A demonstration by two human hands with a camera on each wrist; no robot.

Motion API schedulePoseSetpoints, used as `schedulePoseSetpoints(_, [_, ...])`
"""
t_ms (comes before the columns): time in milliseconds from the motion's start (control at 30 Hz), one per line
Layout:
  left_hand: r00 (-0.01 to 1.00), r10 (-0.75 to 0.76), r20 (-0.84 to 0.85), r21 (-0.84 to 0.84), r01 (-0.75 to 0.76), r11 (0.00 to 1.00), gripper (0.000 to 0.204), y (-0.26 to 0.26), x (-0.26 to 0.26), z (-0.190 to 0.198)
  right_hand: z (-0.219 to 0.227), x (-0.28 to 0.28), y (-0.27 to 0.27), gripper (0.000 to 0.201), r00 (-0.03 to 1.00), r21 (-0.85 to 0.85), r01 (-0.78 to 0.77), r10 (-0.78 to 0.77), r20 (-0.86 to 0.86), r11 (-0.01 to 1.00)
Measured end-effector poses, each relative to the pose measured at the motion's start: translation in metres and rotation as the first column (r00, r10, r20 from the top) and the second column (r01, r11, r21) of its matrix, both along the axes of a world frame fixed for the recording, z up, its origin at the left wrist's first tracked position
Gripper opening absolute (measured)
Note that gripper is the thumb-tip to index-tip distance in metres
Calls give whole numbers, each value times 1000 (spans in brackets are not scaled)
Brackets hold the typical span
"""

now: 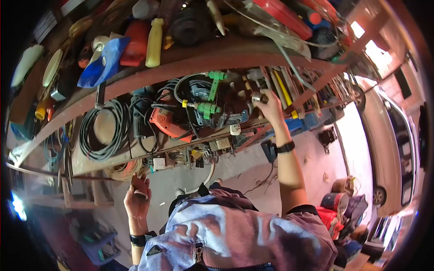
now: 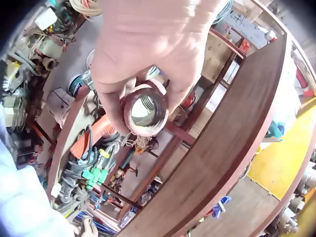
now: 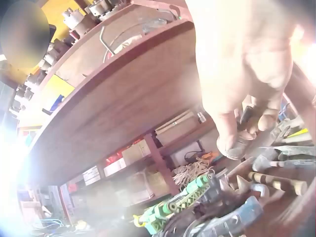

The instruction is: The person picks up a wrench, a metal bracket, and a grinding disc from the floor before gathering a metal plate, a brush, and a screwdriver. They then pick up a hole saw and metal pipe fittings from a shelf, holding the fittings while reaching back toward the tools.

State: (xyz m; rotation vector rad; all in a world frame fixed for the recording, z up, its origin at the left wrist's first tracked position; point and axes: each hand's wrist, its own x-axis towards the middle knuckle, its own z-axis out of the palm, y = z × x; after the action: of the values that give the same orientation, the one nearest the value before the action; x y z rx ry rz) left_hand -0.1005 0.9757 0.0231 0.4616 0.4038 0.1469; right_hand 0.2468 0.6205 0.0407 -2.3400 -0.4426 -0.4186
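My left hand [image 1: 137, 201] is out by the bench's front left, low over the floor. Its thumb and fingers grip a reddish-brown threaded pipe fitting [image 2: 148, 131]; thread rings show inside its round opening in the left wrist view. Reaching onto the tool shelf, my right hand [image 1: 271, 109] pinches a small shiny metal piece [image 3: 233, 149] with a ridged edge; the fingers hide most of it, and I cannot tell its kind. Left of this hand lie a green plastic clamp-like tool [image 1: 210, 108] and an orange power tool [image 1: 167, 123]. A wooden-handled tool [image 3: 276, 181] lies below the right fingers.
A coiled black cable [image 1: 86, 135] hangs at the shelf's left. Above runs an upper shelf edge [image 1: 190, 63] crowded with tools, among them a yellow-handled one [image 1: 155, 43]. A slanted brace [image 1: 325, 81] stands right of my right hand. A car [image 1: 389, 140] is parked at right.
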Motion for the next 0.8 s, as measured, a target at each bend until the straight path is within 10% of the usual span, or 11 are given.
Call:
schedulePoseSetpoints(300, [993, 116, -16, 188, -111, 976, 43, -72, 21, 15, -43, 139, 39, 28, 930, -619, -290, 367, -2, 730])
schedulePoseSetpoints(500, [977, 210, -26, 256, -196, 947, 48, -91, 21, 14, -37, 148, 62, 48, 922, -821, -385, 222, -318, 422])
schedulePoseSetpoints(800, [966, 258, -32, 338, -233, 912, 49, -86, 25, -2, 7, 101, 40, 34, 938, -688, -302, 333, -93, 660])
